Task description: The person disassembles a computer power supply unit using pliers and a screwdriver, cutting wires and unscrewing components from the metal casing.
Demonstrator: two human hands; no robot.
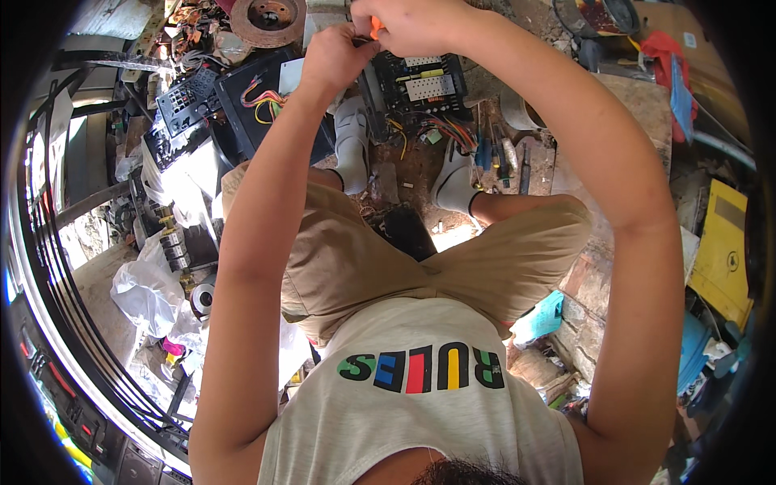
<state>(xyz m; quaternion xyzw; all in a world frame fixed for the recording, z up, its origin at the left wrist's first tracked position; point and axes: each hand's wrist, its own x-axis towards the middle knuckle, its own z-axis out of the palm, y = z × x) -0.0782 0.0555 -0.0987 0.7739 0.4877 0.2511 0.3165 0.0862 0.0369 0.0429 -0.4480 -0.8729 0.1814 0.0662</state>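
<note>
The person sits low over a dirt floor (420, 174) strewn with parts, both arms stretched forward to the far end of the scene; the left hand (335, 56) and the right hand (412, 24) meet just above an opened electronic chassis (416, 85) that lies on the floor between the two white-socked feet; the right hand's fingers are clenched on a small orange-handled tool (375, 28) — only its orange tip shows — while the left hand's fingers are curled in close beside it, touching the chassis edge, though whether they grasp anything cannot be told; bundles of coloured wires (449, 129) spill from the chassis toward the right foot, and a row of screwdrivers (495, 153) lies just beside them; to the left rests a black casing (267, 101) with yellow and red leads, and beyond it a black panel with buttons (187, 99); a rusty round disc (268, 18) sits at the far edge; crumpled white plastic bags (149, 287) heap up on the left — beside a curved metal railing (48, 267); on the right a yellow board (721, 250) leans among clutter near a rough stone ledge (586, 279).
</note>
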